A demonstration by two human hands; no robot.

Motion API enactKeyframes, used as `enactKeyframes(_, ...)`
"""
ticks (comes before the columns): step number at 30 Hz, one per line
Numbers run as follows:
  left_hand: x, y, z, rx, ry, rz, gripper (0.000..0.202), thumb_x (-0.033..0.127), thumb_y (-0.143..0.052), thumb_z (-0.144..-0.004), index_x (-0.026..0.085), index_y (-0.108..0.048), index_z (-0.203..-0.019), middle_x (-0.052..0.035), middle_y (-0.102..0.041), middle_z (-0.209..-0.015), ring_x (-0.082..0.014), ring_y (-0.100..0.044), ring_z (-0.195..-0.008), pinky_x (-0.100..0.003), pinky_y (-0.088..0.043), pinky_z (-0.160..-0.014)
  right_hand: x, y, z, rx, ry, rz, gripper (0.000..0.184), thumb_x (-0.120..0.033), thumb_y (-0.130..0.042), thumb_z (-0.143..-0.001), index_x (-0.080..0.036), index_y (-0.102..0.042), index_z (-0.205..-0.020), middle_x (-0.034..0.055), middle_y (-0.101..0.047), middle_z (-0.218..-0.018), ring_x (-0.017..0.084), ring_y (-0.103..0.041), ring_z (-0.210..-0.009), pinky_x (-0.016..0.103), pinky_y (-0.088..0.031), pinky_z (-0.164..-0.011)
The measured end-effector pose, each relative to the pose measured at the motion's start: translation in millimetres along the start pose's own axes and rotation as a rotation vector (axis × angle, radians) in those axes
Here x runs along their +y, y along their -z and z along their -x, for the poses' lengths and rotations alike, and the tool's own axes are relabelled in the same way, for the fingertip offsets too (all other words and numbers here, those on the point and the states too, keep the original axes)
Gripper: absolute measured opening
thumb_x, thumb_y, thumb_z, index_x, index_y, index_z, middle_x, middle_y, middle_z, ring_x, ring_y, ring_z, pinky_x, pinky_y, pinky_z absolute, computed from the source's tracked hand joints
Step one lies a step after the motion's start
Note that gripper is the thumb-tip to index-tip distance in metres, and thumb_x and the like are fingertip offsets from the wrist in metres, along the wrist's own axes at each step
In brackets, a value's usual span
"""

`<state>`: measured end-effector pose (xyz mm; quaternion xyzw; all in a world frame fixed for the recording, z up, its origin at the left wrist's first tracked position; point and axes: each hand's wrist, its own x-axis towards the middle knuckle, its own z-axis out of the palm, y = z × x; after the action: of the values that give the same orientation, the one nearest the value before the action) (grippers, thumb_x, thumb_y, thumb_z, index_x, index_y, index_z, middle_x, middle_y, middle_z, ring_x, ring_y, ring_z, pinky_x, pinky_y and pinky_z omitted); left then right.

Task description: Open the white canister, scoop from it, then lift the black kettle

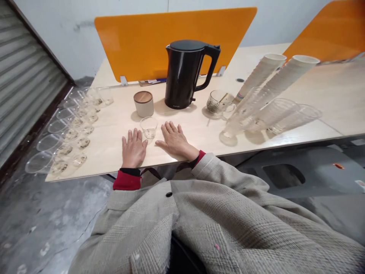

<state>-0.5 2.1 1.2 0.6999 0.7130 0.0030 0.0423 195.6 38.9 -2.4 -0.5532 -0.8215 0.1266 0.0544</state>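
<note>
My left hand (pixel 134 149) lies palm down on the table, fingers stretched out, with nothing in it. Flat on the wood to its right rests my right hand (pixel 173 140), its fingers spread and free. Just beyond and between the two stands a small clear plastic cup (pixel 149 128) with some dark bits at its bottom; neither hand appears to hold it. Behind that cup is a pale canister (pixel 144 109) with a wooden lid. A black electric kettle (pixel 182 76) stands farther back, its handle turned to the right.
Rows of clear cups (pixel 65 149) with dark bits in them line the table's left end. On the right are a ribbed glass cup (pixel 219 102) holding dark leaf-like bits, stacked paper cups (pixel 293 78) and stacked clear cups (pixel 285 114). An orange divider (pixel 137 49) stands behind the kettle.
</note>
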Motion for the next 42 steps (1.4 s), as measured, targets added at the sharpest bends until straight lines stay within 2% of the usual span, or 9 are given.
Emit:
enactKeyframes(8, -1, -1.5, 0, 0.015, 0.003, 0.006, 0.069, 0.043, -0.024, -0.112, 0.013, -0.029, -0.174, -0.0091, -0.020, -0.185, -0.0325, -0.014, -0.173, -0.061, -0.016, -0.140, 3, -3, 0, 0.025, 0.018, 0.019, 0.097, -0.071, -0.046, -0.106, -0.003, -0.029, -0.173, 0.0248, -0.016, -0.183, 0.041, -0.011, -0.172, 0.067, -0.010, -0.137)
enactKeyframes(15, -2, -2.9, 0, 0.030, -0.002, 0.012, 0.068, 0.042, -0.024, -0.112, 0.013, -0.031, -0.174, -0.0102, -0.022, -0.184, -0.0323, -0.015, -0.173, -0.061, -0.018, -0.139, 14, -9, 3, 0.064, 0.122, 0.064, 0.094, -0.069, -0.049, -0.106, -0.003, -0.033, -0.171, 0.0270, -0.021, -0.181, 0.043, -0.017, -0.171, 0.068, -0.014, -0.136)
enactKeyframes(25, 0, 2.6, 1, -0.005, 0.006, 0.044, 0.070, 0.042, -0.024, -0.112, 0.011, -0.028, -0.174, -0.0098, -0.018, -0.185, -0.0326, -0.012, -0.173, -0.061, -0.013, -0.140, 13, -14, 5, 0.113, 0.094, 0.066, 0.093, -0.071, -0.048, -0.106, -0.005, -0.036, -0.170, 0.0262, -0.025, -0.180, 0.041, -0.021, -0.170, 0.068, -0.017, -0.135)
enactKeyframes(32, 0, 1.9, 1, -0.010, 0.008, 0.046, 0.070, 0.043, -0.022, -0.112, 0.011, -0.027, -0.174, -0.0095, -0.017, -0.185, -0.0329, -0.012, -0.173, -0.060, -0.012, -0.140, 9, -8, 7, 0.072, 0.072, 0.061, 0.092, -0.068, -0.048, -0.107, -0.004, -0.033, -0.171, 0.0264, -0.022, -0.181, 0.040, -0.018, -0.171, 0.067, -0.015, -0.136)
enactKeyframes(36, -1, -0.1, 0, 0.010, 0.001, 0.035, 0.070, 0.043, -0.023, -0.111, 0.011, -0.029, -0.174, -0.0099, -0.019, -0.185, -0.0330, -0.014, -0.173, -0.061, -0.014, -0.140, 8, -8, 9, 0.094, 0.078, 0.064, 0.085, -0.062, -0.046, -0.110, -0.005, -0.035, -0.171, 0.0254, -0.023, -0.181, 0.039, -0.019, -0.171, 0.066, -0.015, -0.136)
enactKeyframes(42, -2, -1.1, 1, 0.020, -0.004, 0.049, 0.069, 0.042, -0.024, -0.111, 0.012, -0.031, -0.173, -0.0102, -0.020, -0.185, -0.0332, -0.015, -0.173, -0.062, -0.015, -0.139, 8, -12, 7, 0.083, 0.063, 0.086, 0.068, -0.043, -0.036, -0.114, -0.004, -0.035, -0.171, 0.0235, -0.022, -0.182, 0.038, -0.020, -0.171, 0.065, -0.016, -0.136)
